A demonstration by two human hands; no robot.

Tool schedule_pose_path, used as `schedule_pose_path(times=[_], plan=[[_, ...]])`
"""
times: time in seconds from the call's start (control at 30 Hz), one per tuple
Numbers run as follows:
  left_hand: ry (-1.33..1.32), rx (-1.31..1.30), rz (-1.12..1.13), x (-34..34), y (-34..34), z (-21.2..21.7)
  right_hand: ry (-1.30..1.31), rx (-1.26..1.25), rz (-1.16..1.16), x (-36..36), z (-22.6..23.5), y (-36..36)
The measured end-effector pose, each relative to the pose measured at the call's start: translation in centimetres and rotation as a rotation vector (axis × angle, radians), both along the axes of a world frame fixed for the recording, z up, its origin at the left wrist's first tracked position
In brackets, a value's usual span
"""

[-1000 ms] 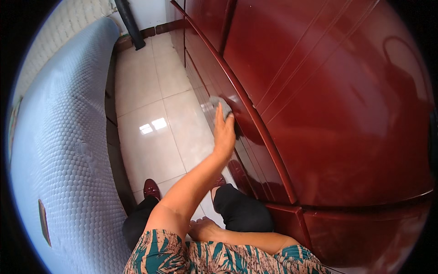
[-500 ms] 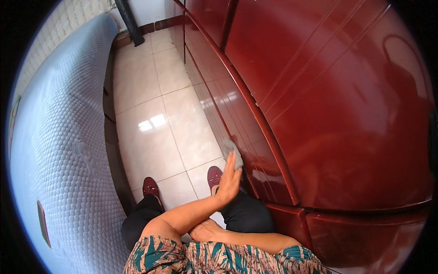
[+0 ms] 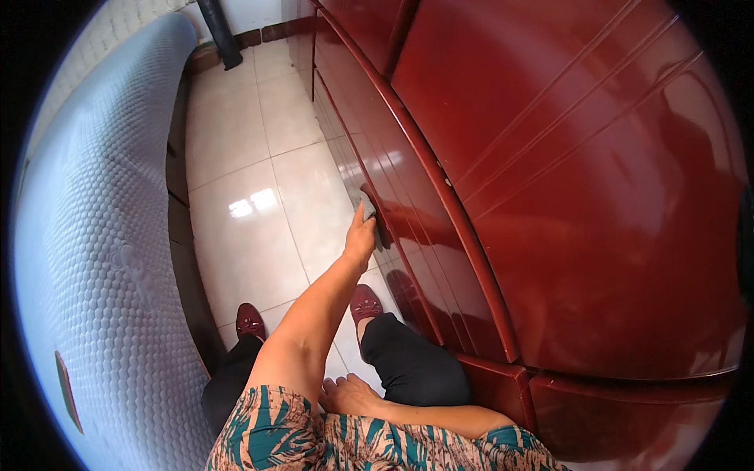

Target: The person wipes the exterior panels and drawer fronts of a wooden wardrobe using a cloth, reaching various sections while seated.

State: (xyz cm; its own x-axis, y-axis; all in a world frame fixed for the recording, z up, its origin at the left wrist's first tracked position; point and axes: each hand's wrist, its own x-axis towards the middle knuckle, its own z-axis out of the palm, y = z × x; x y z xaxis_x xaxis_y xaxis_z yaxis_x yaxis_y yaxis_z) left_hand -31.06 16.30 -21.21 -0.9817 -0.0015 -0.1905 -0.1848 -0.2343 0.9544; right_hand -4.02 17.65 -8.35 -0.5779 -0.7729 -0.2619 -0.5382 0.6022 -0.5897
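One cloth (image 3: 367, 208) is held in the partly closed left hand (image 3: 360, 238) against the cabinet (image 3: 534, 228); flat, even pressure should suit. Right hand (image 3: 352, 394), loosely open, seems empty.

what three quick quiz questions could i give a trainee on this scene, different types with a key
1. Which of the person's hands holds the small grey cloth at the glossy dark-red cabinet: (a) left or (b) right?
2. True or false: the pale-blue bedding with a honeycomb texture lies on the person's right.
3. Fill in: the dark-red shoes rest on a floor of glossy cream ____.

Key:
1. a, the left hand.
2. False; the bedding lies on the person's left.
3. Tiles.
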Motion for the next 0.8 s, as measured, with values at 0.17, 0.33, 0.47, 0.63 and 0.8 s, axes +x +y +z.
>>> schedule_pose_path(times=[0.17, 0.33, 0.47, 0.63, 0.8], plan=[[-0.032, -0.199, -0.036, 3.4, 1.4, -5.2, -0.080, 0.053, 0.029, -0.7, -0.3, 0.4], [-0.162, -0.433, -0.167, 9.6, 3.3, -3.1, -0.138, 0.066, 0.034, -0.5, -1.5, 1.0], [-0.270, -0.694, -0.292, 10.9, 2.3, 2.1, -0.184, 0.104, 0.156, -0.9, -0.8, 0.5], [-0.138, -0.700, -0.375, 10.4, 0.7, 4.7, -0.160, 0.184, 0.158, -0.8, 0.2, -0.5], [-0.287, 0.246, -0.348, 8.9, -2.6, 11.1, -0.194, -0.107, -0.213, -2.7, 3.4, -0.8]])
